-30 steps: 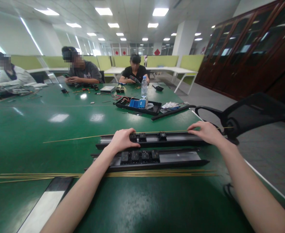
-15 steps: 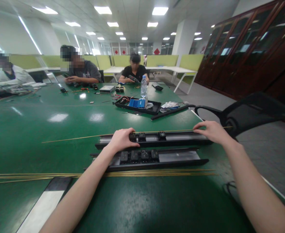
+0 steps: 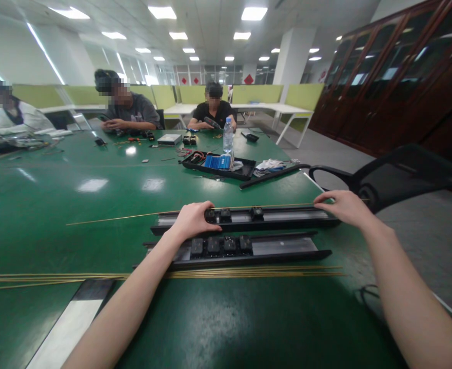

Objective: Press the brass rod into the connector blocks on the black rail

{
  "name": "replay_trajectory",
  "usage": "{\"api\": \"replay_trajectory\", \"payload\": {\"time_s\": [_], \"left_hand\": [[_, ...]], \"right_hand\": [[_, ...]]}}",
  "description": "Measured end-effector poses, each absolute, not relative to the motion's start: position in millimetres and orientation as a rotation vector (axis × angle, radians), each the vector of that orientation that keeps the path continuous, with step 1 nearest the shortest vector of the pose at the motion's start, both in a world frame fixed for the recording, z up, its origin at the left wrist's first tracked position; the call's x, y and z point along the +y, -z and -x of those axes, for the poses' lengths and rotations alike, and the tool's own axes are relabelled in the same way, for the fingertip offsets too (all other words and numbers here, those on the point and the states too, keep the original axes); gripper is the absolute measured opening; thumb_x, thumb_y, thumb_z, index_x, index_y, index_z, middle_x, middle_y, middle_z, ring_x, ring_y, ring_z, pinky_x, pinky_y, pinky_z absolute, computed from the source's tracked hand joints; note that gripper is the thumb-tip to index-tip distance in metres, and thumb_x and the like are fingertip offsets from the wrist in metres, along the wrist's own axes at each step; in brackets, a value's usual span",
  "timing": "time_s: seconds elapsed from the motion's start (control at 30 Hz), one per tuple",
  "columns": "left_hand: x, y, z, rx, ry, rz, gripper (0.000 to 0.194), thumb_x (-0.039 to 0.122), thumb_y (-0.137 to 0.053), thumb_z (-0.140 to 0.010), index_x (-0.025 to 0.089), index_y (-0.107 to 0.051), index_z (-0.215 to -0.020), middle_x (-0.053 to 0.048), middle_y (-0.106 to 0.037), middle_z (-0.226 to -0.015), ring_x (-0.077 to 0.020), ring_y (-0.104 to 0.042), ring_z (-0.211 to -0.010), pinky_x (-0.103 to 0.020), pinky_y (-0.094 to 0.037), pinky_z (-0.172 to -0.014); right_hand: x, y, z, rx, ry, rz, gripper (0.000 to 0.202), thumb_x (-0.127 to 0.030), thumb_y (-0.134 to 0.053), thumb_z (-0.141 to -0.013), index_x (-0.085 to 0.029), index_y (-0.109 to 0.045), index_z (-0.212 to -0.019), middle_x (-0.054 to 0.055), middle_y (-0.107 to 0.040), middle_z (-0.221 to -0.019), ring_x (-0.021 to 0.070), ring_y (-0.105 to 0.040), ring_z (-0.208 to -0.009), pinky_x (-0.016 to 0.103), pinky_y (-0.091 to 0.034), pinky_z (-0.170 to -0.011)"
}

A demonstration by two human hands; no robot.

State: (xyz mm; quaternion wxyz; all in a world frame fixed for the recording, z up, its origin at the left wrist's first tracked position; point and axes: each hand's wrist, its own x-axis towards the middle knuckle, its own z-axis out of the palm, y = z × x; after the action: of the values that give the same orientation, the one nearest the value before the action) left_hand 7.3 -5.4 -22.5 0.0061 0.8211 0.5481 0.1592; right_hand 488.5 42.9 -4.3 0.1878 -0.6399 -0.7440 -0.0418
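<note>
A long thin brass rod (image 3: 110,221) runs along the far side of the back black rail (image 3: 295,222). My right hand (image 3: 343,207) is closed in a pinch on the rod near its right end. Farther left, my left hand (image 3: 191,221) has thumb and fingers closed around a black block (image 3: 210,216) in that rail; the fingers partly hide it. Two other black blocks, one in the middle (image 3: 224,215) and one to the right (image 3: 256,213), sit in the same rail. Nearer me lies a front rail (image 3: 283,248) with several black blocks (image 3: 213,246) in a row.
Several brass rods (image 3: 249,273) lie in front of the rails, passing under my left forearm. A white-and-black panel (image 3: 67,328) is at lower left. Beyond stand a black tray (image 3: 244,171), a water bottle (image 3: 228,136) and a black strip (image 3: 272,178). Co-workers sit across the green table (image 3: 75,246); a chair (image 3: 406,174) is at right.
My right hand has shifted slightly right along the brass rod, which stays almost in place. My left hand has hardly moved.
</note>
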Motion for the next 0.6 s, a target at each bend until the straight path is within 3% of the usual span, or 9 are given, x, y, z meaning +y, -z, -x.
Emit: {"api": "replay_trajectory", "payload": {"time_s": [0.2,0.43,0.6], "left_hand": [[-5.3,22.7,-7.4,1.712,-0.511,-2.585,0.065,0.073,-0.071,-0.068,0.025,-0.066,-0.111,-0.007,-0.077,-0.102,-0.0309,-0.071,-0.095,-0.034,-0.05,-0.075],[-5.6,24.1,-7.2,1.718,-0.524,-2.579,0.066,0.073,-0.072,-0.067,0.025,-0.066,-0.111,-0.007,-0.077,-0.1,-0.0303,-0.071,-0.093,-0.034,-0.049,-0.074],[-6.1,24.0,-7.2,1.718,-0.523,-2.573,0.065,0.073,-0.072,-0.067,0.025,-0.066,-0.112,-0.007,-0.077,-0.102,-0.0299,-0.071,-0.095,-0.033,-0.049,-0.076]], "right_hand": [[39.6,-2.0,-493.1,-2.034,-0.022,1.914,0.019,-0.04,-0.071,-0.08,-0.025,-0.079,-0.089,0.007,-0.077,-0.096,0.0238,-0.066,-0.087,0.033,-0.043,-0.076],[38.9,-0.1,-516.4,-1.959,-0.068,1.973,0.022,-0.039,-0.07,-0.076,-0.024,-0.079,-0.088,0.006,-0.077,-0.094,0.0248,-0.067,-0.088,0.033,-0.045,-0.077],[31.5,-13.0,-518.4,-1.927,0.064,2.042,0.039,-0.046,-0.067,-0.077,-0.024,-0.078,-0.107,0.011,-0.076,-0.105,0.0269,-0.067,-0.087,0.036,-0.046,-0.072]]}}
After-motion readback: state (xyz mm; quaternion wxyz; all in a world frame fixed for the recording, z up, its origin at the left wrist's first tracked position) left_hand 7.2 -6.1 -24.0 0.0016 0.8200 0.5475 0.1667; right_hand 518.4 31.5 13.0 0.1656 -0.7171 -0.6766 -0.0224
